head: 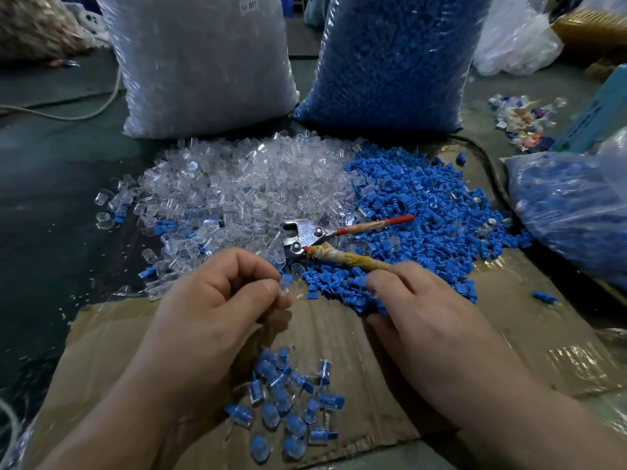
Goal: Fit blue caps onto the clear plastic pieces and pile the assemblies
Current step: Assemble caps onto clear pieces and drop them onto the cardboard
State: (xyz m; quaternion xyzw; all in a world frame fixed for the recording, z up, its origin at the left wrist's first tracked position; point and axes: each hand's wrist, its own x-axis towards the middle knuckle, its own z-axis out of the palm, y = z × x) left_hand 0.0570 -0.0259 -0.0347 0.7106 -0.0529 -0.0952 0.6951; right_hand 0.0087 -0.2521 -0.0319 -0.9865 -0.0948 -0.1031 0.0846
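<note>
Head: bag label (249, 5) "XJ 017". My left hand (217, 300) pinches glassy clear piece (283, 292); right hand (417, 317) curled in blue caps (424, 205), grip unclear.

A: Left hand (217, 300): fingers curled right over a clear piece (283, 290), only a sliver peeks past the thumb.

B: Right hand (417, 313) now. Fingertips sunk into the blue caps (424, 205), so whether that grip has anything, can't tell. It also covers the tail of the yellow handle (353, 257) on the pliers (305, 234).

A: Up top, the clear bag (203, 62) and the blue bag (390, 56) both run off the frame. The label (249, 5) is too small to read.

B: Far right, another bag (576, 212), smeared and sliced by the edge. That little mixed heap (524, 122)? Too blurred to sort.
</note>
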